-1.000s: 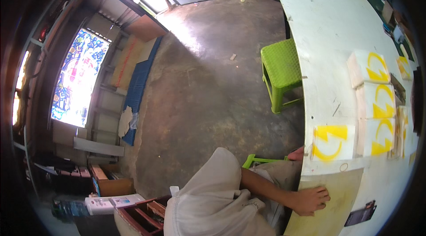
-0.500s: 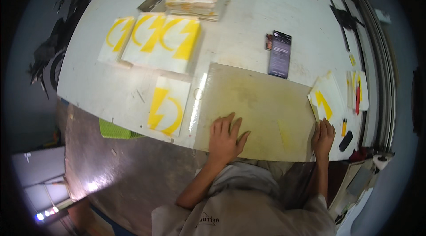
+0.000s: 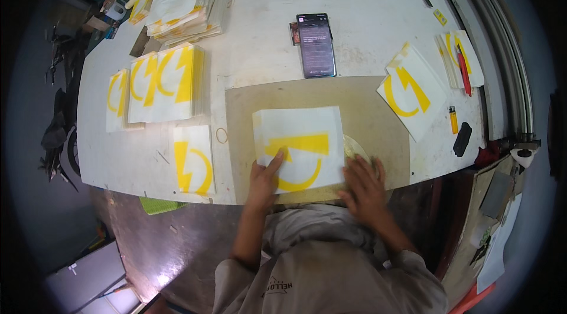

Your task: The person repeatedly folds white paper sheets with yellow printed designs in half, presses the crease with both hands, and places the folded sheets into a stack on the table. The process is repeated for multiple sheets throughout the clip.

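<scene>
A flat white paper piece, printed with a broad yellow bar and curved stroke point(image 3: 301, 146), lies over the olive-beige rectangular mat point(image 3: 372, 101), closer to the mat's near edge than its far one; it looks light, thin and bendable, with a fold-like strip along its left side that probably makes that side a little stiffer; it would likely crease or tear if tugged at a corner, and slide easily, so flat pressure near the side edges seems the kindest hold, clear of the yellow print in case it smudges.

The left hand point(image 3: 264, 181) is at the lower left corner of the paper, thumb laid on the printed face and fingers by the left edge; whether they pinch it from beneath I cannot tell; the right hand point(image 3: 366, 190) has its fingers loosely spread beside the paper's right edge, above a pale yellowish rounded patch point(image 3: 356, 146) on the mat.

The mat reaches almost to the near edge of the white-topped table point(image 3: 266, 19); off its left edge are a thin tan rubber band point(image 3: 221, 135) and a narrow white-and-yellow folded paper piece point(image 3: 194, 160); a dark rectangular phone point(image 3: 316, 45) lies just past its far edge; a tilted white-and-yellow paper piece point(image 3: 410, 92) overlaps its far right corner.
</scene>
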Motion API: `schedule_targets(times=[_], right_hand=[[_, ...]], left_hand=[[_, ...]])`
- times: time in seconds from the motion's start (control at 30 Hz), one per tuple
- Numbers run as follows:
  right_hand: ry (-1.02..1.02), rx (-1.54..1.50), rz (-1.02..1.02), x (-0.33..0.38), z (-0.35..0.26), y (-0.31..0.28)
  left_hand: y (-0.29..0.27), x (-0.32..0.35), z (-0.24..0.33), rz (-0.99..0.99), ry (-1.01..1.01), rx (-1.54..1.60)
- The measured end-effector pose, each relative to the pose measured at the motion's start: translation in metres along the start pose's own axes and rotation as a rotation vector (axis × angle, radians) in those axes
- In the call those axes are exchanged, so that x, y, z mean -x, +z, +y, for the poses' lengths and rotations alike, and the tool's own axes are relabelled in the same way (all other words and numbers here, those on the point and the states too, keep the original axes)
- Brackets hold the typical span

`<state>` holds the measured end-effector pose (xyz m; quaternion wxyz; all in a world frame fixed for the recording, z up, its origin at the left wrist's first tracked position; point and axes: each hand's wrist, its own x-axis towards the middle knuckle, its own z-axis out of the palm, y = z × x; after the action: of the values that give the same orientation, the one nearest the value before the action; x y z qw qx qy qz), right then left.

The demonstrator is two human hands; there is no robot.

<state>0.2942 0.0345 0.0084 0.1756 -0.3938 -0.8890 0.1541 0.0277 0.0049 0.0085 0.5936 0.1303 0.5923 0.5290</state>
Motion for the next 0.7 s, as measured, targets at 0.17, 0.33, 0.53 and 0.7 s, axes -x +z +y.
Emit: schedule_targets(times=[0.17, 0.33, 0.53, 0.7], right_hand=[[0.189, 0.123, 0.13, 0.019, 0.038, -0.02], [0.53, -0.856, 0.33, -0.021, 0.004, -0.006], [0.705, -1.301, 0.076, -0.056, 0.003, 0.005], [0.701, -1.474, -0.029, -0.065, -0.003, 0.0]], left_hand=[[-0.007, 0.01, 0.007, 0.142, -0.04, 0.1], [-0.021, 0.007, -0.041, 0.038, 0.094, 0.047], [-0.019, 0.022, -0.038, -0.074, 0.104, 0.14], [-0.024, 0.028, -0.034, -0.22, 0.196, 0.196]])
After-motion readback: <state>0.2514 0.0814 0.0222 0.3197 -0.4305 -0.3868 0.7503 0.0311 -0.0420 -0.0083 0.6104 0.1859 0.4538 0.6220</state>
